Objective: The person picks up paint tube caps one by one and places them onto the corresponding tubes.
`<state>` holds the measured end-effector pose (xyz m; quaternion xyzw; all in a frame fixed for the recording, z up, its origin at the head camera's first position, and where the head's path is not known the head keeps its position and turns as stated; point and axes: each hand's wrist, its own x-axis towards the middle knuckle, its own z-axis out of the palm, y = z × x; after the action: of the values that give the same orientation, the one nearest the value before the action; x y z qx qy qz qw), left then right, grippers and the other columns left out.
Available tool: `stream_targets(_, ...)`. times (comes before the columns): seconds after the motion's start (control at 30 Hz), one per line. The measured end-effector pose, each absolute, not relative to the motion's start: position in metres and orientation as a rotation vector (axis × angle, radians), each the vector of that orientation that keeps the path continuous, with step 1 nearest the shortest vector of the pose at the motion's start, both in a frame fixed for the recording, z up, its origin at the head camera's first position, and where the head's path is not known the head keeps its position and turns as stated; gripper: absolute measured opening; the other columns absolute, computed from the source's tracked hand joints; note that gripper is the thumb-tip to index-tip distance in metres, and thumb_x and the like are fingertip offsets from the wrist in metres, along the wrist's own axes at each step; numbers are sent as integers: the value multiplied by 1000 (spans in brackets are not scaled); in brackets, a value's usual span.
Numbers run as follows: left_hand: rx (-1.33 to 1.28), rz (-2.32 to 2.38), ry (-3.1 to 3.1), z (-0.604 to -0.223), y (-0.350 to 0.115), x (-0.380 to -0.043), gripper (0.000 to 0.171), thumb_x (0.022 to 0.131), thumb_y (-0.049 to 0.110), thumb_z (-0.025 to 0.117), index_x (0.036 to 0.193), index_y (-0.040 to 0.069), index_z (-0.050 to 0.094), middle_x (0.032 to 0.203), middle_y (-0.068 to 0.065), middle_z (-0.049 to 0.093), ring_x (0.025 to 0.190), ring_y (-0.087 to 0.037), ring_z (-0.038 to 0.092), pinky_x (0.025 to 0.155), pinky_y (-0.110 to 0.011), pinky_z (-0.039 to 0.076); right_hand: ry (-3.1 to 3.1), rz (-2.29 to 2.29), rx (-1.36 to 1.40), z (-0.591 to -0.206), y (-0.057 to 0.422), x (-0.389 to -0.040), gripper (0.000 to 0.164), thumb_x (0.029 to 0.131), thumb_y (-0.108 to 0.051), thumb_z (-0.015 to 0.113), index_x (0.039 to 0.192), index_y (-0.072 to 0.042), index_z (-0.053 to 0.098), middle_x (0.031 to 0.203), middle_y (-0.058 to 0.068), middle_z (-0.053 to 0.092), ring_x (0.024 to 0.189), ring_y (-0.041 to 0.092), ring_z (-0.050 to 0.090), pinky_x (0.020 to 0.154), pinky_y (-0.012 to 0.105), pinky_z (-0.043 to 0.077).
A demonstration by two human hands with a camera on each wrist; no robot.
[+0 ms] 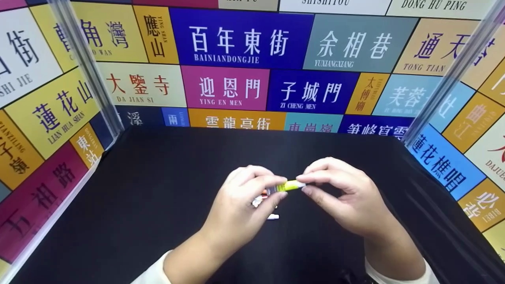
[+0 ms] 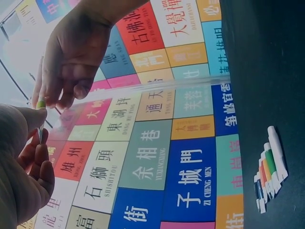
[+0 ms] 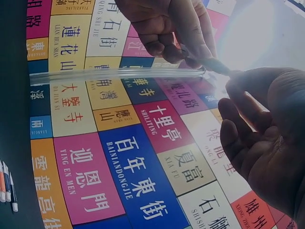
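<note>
A small yellow-green paint tube [image 1: 291, 185] with a white end is held up between both hands over the black table. My left hand [image 1: 242, 199] pinches its dark, printed end between thumb and fingers. At the white end, my right hand [image 1: 351, 193] pinches it with thumb and fingertips. Several more tubes [image 2: 271, 164], white with green, orange and dark bands, lie side by side on the table. In the head view they are mostly hidden behind the left hand, with one white end [image 1: 273, 216] showing below it.
Black cloth covers the table [image 1: 158, 177]. Panels with colourful street-name signs [image 1: 242, 37] stand at the back and both sides. Clear strips run up the left corner [image 1: 88, 67] and the right corner [image 1: 453, 79].
</note>
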<state>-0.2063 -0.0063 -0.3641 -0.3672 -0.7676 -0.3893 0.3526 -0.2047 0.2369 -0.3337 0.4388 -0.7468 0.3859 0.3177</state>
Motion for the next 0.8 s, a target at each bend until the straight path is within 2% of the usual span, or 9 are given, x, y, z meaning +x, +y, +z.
stream_targets(0.57, -962, -989, -1991, -366, -5, -208, 26, 89, 25, 89, 114, 18, 83, 104, 6, 78, 102, -11, 68, 95, -27, 55, -2100, 860, 1015, -336, 236, -203, 28, 83, 1, 87, 104, -17, 82, 99, -4, 78, 93, 8, 70, 86, 14, 54)
stream_targets(0.8, -950, -996, -1990, -367, -7, -215, 27, 90, 25, 88, 115, 19, 83, 104, 6, 78, 99, -11, 67, 93, -28, 53, -2111, 926, 970, -337, 234, -206, 25, 87, -1, 86, 106, -17, 83, 98, -4, 78, 85, 7, 65, 75, 15, 51)
